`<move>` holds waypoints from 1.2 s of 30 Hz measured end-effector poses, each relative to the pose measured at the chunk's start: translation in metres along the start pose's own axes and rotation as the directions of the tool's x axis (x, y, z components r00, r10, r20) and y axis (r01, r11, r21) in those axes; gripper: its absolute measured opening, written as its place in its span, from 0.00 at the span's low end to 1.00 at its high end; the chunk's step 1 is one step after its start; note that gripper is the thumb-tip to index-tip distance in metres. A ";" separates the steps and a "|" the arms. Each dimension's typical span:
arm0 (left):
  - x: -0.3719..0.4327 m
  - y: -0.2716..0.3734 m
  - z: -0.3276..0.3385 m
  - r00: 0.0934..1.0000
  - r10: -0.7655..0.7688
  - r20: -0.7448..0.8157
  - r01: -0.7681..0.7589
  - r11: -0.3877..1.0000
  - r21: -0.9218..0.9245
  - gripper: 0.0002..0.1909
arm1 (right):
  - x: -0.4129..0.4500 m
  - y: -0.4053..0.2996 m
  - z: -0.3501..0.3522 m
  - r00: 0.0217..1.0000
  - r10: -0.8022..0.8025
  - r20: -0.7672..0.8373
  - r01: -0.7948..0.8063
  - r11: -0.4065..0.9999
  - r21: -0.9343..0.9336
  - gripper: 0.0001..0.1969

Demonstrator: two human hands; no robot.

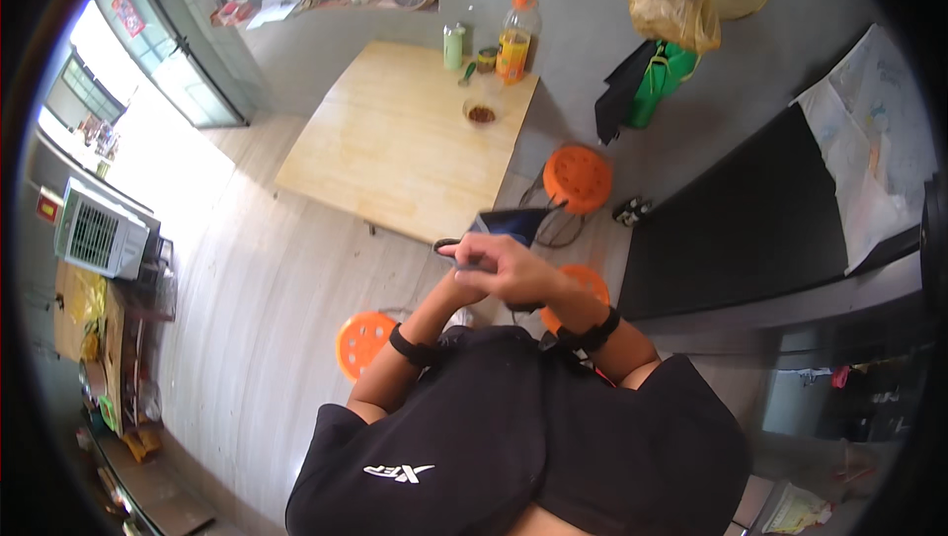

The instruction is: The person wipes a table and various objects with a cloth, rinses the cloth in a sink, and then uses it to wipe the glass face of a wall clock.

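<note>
My right hand [507,269] reaches in front of my chest, fingers curled, with a dark grey strip [478,267] between index finger and thumb. It crosses over my left hand [461,288], which is mostly hidden beneath it. A dark loop-like edge [444,245] shows at the fingertips; what it belongs to is unclear. Just beyond the hands is a dark blue fabric item [511,225] with a grey edge; I cannot tell whether either hand touches it. Black bands [413,347] circle both forearms.
A wooden table [392,143] stands ahead, with a bowl of brown food [481,114], a green bottle [453,47], a jar [486,60] and a large orange-capped bottle [512,47]. Orange stools [578,179] stand nearby. Leftward is an air cooler [100,232]; rightward, a black panel [740,217].
</note>
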State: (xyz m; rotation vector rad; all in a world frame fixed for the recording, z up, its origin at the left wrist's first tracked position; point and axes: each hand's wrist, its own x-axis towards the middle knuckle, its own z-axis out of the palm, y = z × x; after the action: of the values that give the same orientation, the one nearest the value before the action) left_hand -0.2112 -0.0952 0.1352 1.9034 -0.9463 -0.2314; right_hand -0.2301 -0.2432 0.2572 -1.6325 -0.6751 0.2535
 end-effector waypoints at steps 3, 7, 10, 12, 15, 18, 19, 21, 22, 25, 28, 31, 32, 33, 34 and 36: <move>0.045 -0.066 0.004 0.988 -0.146 0.042 0.152 0.922 -0.356 0.13 | 0.032 -0.017 -0.024 0.996 0.069 -0.059 -0.081 0.971 -0.223 0.08; 0.105 -0.122 0.018 0.950 -0.246 0.192 0.309 0.666 -0.679 0.15 | 0.062 -0.025 -0.050 0.984 0.145 -0.103 -0.154 0.984 -0.090 0.09; 0.119 -0.131 0.014 0.867 -0.385 0.315 0.478 0.467 -0.744 0.21 | 0.083 -0.032 -0.066 0.964 0.199 -0.177 -0.231 0.955 -0.184 0.07; 0.122 -0.104 -0.015 0.912 -0.390 0.123 0.279 0.375 -0.884 0.24 | 0.105 -0.040 -0.075 0.992 0.067 -0.107 -0.089 0.971 -0.221 0.07; 0.135 -0.037 -0.090 0.977 -0.090 -0.192 0.020 0.940 -0.340 0.26 | 0.136 -0.002 -0.114 0.986 -0.070 -0.153 0.046 0.987 -0.157 0.07; 0.130 0.007 -0.129 0.870 0.064 -0.488 0.069 0.966 0.250 0.24 | 0.193 0.056 -0.162 0.892 -0.145 -0.428 0.110 0.988 -0.106 0.07; 0.140 0.012 -0.139 0.827 0.125 -0.549 0.119 0.915 0.387 0.22 | 0.207 0.075 -0.187 0.866 -0.042 -0.497 0.010 0.998 -0.067 0.09; 0.165 0.038 -0.168 0.800 0.147 -0.581 0.196 0.852 0.486 0.17 | 0.240 0.138 -0.244 0.693 -0.172 -0.700 -0.103 0.938 -0.332 0.17; 0.181 0.060 -0.189 0.817 0.115 -0.565 0.200 0.862 0.465 0.13 | 0.254 0.157 -0.271 0.616 -0.130 -0.777 -0.153 0.948 -0.280 0.21; 0.199 0.093 -0.224 0.825 0.032 -0.564 0.277 0.848 0.453 0.07 | 0.301 0.218 -0.337 0.412 -0.360 -0.837 -0.360 0.780 -0.512 0.43; 0.188 0.065 -0.215 0.766 -0.352 -0.538 0.468 0.879 0.093 0.14 | 0.309 0.258 -0.369 0.367 -0.481 -0.796 -0.458 0.652 -0.605 0.51; 0.188 0.055 -0.198 0.609 -0.416 -0.675 0.484 0.869 -0.099 0.15 | 0.323 0.280 -0.376 0.387 -0.550 -0.741 -0.388 0.631 -0.671 0.54; 0.193 0.052 -0.199 0.625 -0.392 -0.675 0.476 0.877 -0.068 0.15 | 0.323 0.289 -0.379 0.396 -0.565 -0.724 -0.338 0.643 -0.687 0.54; 0.200 0.050 -0.200 0.650 -0.368 -0.665 0.469 0.883 -0.029 0.15 | 0.324 0.296 -0.385 0.396 -0.561 -0.727 -0.327 0.653 -0.683 0.54; 0.205 0.049 -0.200 0.664 -0.352 -0.660 0.462 0.887 -0.007 0.16 | 0.324 0.301 -0.394 0.393 -0.578 -0.715 -0.340 0.631 -0.697 0.54; 0.215 0.049 -0.204 0.683 -0.337 -0.648 0.456 0.890 0.018 0.17 | 0.328 0.310 -0.402 0.360 -0.629 -0.689 -0.349 0.594 -0.725 0.53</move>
State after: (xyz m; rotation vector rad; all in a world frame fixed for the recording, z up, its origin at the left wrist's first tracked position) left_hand 0.0163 -0.1186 0.3299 2.1278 -0.0795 0.2541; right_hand 0.3319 -0.4048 0.1047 -2.1360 0.0626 -1.3578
